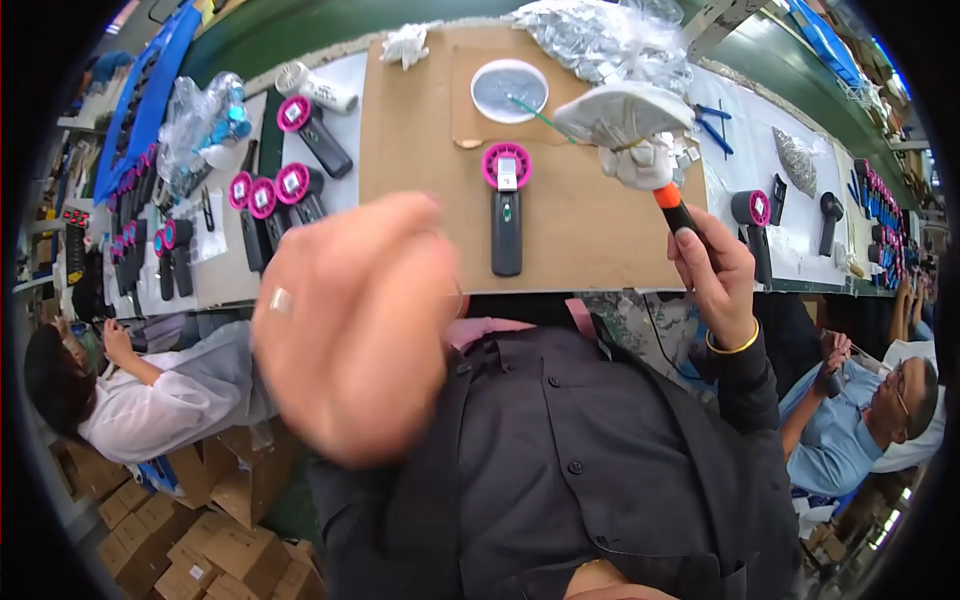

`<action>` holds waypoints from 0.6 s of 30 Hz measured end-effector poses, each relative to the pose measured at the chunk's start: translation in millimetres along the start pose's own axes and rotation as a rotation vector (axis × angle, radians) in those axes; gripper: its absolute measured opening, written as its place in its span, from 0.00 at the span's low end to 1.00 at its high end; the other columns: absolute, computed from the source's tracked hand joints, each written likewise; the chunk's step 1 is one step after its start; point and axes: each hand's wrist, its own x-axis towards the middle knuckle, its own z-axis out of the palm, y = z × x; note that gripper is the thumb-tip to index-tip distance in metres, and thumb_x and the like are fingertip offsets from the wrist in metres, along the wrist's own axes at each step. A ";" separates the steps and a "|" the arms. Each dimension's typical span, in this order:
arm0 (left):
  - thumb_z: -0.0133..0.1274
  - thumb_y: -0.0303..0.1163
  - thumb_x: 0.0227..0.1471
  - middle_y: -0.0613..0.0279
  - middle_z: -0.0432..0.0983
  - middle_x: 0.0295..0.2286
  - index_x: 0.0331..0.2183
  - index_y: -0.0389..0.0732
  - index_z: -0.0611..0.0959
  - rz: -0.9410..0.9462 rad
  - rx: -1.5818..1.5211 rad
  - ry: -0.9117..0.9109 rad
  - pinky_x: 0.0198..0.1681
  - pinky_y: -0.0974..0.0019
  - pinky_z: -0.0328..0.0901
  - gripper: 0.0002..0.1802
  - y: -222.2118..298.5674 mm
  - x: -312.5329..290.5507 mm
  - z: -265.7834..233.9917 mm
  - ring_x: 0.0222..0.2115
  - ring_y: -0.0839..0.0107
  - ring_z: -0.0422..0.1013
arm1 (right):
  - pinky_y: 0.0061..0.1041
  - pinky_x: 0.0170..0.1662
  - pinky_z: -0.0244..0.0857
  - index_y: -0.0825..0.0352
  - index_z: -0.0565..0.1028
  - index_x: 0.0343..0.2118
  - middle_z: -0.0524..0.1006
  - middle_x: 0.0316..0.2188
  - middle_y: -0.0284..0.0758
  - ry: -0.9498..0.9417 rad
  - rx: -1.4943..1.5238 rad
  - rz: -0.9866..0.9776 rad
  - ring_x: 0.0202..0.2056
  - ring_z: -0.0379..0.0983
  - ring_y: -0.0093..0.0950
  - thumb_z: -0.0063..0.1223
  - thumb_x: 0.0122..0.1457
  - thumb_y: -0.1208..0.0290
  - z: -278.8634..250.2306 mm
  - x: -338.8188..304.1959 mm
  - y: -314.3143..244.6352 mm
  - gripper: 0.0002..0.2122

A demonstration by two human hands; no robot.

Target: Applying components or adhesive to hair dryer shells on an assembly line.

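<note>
My right hand [715, 265] grips the black and orange handle [668, 200] of a tool whose head is wrapped in bunched white cloth [625, 120], tied with a band. My left hand [355, 325], wearing a ring, is raised close to the camera and blurred; its fingers look curled, but whatever might be in them is hidden. Between the hands, a dark grey handheld fan [506, 230] with a pink round grille lies on the brown board [420, 140]. Behind it stands a white bowl [510, 91] of greyish contents, with a thin green stick [540, 118] leaning over its rim.
More pink-headed fans [322, 145] lie left; another [755, 225] lies right, near blue-handled pliers [713, 128]. Clear plastic bags [610, 40] pile up at the back. Co-workers sit left [160, 390] and right [855, 405]. Cardboard boxes [230, 555] are stacked at lower left.
</note>
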 end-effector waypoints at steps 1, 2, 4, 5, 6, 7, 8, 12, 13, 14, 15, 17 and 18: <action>0.49 0.08 0.62 0.36 0.84 0.41 0.50 0.24 0.76 -0.009 -0.044 0.004 0.39 0.55 0.80 0.15 1.9 -2.3 3.3 0.35 0.48 0.83 | 0.14 0.28 0.55 0.76 0.74 0.63 0.77 0.34 0.29 0.019 -0.040 0.018 0.25 0.63 0.11 0.47 0.79 0.76 1.5 -2.8 6.6 0.16; 0.49 0.09 0.62 0.36 0.84 0.41 0.50 0.25 0.76 -0.045 -0.060 -0.019 0.38 0.55 0.79 0.15 12.2 1.8 -12.7 0.34 0.48 0.83 | 0.14 0.28 0.55 0.76 0.74 0.63 0.77 0.34 0.28 -0.006 -0.048 0.026 0.25 0.63 0.11 0.47 0.79 0.76 7.0 -2.4 1.7 0.15; 0.50 0.11 0.62 0.37 0.84 0.40 0.49 0.26 0.76 -0.094 -0.105 -0.052 0.36 0.56 0.78 0.14 26.7 6.2 -34.2 0.33 0.49 0.82 | 0.14 0.28 0.55 0.76 0.74 0.63 0.77 0.34 0.29 -0.040 -0.048 0.042 0.25 0.63 0.11 0.47 0.79 0.76 17.3 3.3 -6.8 0.15; 0.50 0.12 0.62 0.38 0.84 0.39 0.48 0.27 0.76 -0.104 -0.138 -0.062 0.35 0.56 0.77 0.13 29.9 6.6 -37.6 0.33 0.49 0.82 | 0.14 0.28 0.55 0.76 0.74 0.63 0.77 0.34 0.29 -0.043 -0.054 0.037 0.25 0.63 0.11 0.47 0.79 0.76 18.8 7.3 -7.3 0.15; 0.50 0.12 0.62 0.39 0.83 0.38 0.48 0.28 0.76 -0.111 -0.170 -0.071 0.34 0.56 0.76 0.12 32.9 5.8 -42.7 0.32 0.49 0.82 | 0.14 0.28 0.56 0.76 0.74 0.63 0.77 0.34 0.29 -0.045 -0.059 0.030 0.25 0.63 0.11 0.47 0.79 0.76 18.8 7.3 -7.5 0.15; 0.50 0.13 0.62 0.39 0.83 0.38 0.47 0.28 0.76 -0.116 -0.201 -0.080 0.33 0.56 0.76 0.12 36.1 5.2 -47.0 0.32 0.50 0.81 | 0.14 0.28 0.56 0.76 0.74 0.63 0.77 0.34 0.29 -0.039 -0.065 0.039 0.25 0.63 0.11 0.47 0.79 0.76 16.8 4.0 -6.7 0.15; 0.51 0.14 0.62 0.40 0.83 0.37 0.47 0.29 0.76 -0.108 -0.220 -0.090 0.32 0.57 0.75 0.11 36.8 5.4 -49.9 0.31 0.50 0.81 | 0.14 0.28 0.56 0.76 0.74 0.63 0.77 0.34 0.29 -0.042 -0.056 0.033 0.24 0.63 0.11 0.47 0.79 0.76 18.3 4.3 -3.3 0.15; 0.51 0.17 0.61 0.43 0.83 0.35 0.45 0.31 0.76 -0.074 -0.293 -0.121 0.28 0.58 0.72 0.09 37.7 1.8 -48.2 0.29 0.52 0.80 | 0.14 0.28 0.57 0.75 0.74 0.63 0.77 0.35 0.29 -0.032 -0.054 0.019 0.24 0.63 0.12 0.47 0.79 0.75 21.3 2.8 6.8 0.15; 0.51 0.17 0.61 0.43 0.83 0.35 0.45 0.31 0.76 -0.075 -0.281 -0.118 0.28 0.58 0.72 0.09 31.3 -7.5 -37.4 0.29 0.52 0.80 | 0.14 0.28 0.57 0.75 0.74 0.64 0.78 0.35 0.29 -0.043 -0.064 0.025 0.24 0.63 0.12 0.47 0.79 0.75 21.9 1.1 4.0 0.16; 0.57 0.17 0.58 0.46 0.80 0.39 0.50 0.33 0.75 -0.201 -0.300 0.007 0.34 0.59 0.73 0.18 14.5 -32.7 -8.7 0.33 0.55 0.79 | 0.14 0.27 0.57 0.75 0.74 0.64 0.78 0.35 0.29 -0.051 -0.077 0.031 0.24 0.63 0.12 0.47 0.79 0.75 22.4 0.8 3.0 0.16; 0.62 0.17 0.54 0.49 0.78 0.44 0.56 0.34 0.74 -0.325 -0.317 0.121 0.39 0.60 0.73 0.27 -4.2 -50.6 18.7 0.37 0.59 0.77 | 0.14 0.27 0.57 0.75 0.74 0.64 0.78 0.35 0.29 -0.052 -0.066 0.028 0.24 0.63 0.12 0.47 0.79 0.75 20.0 1.1 -4.4 0.16; 0.74 0.25 0.54 0.52 0.70 0.54 0.68 0.34 0.65 -0.615 -0.424 0.148 0.46 0.64 0.72 0.47 -31.2 -75.6 67.0 0.45 0.67 0.74 | 0.15 0.27 0.57 0.75 0.73 0.65 0.78 0.34 0.29 -0.077 -0.152 0.030 0.24 0.63 0.11 0.47 0.79 0.75 21.0 0.9 -3.9 0.16; 0.76 0.31 0.53 0.51 0.74 0.50 0.71 0.34 0.59 -0.665 -0.403 0.054 0.43 0.64 0.73 0.55 -39.7 -89.5 87.0 0.43 0.67 0.76 | 0.15 0.27 0.57 0.74 0.73 0.65 0.78 0.34 0.29 -0.087 -0.190 0.034 0.24 0.63 0.11 0.48 0.79 0.75 21.5 0.5 -5.1 0.17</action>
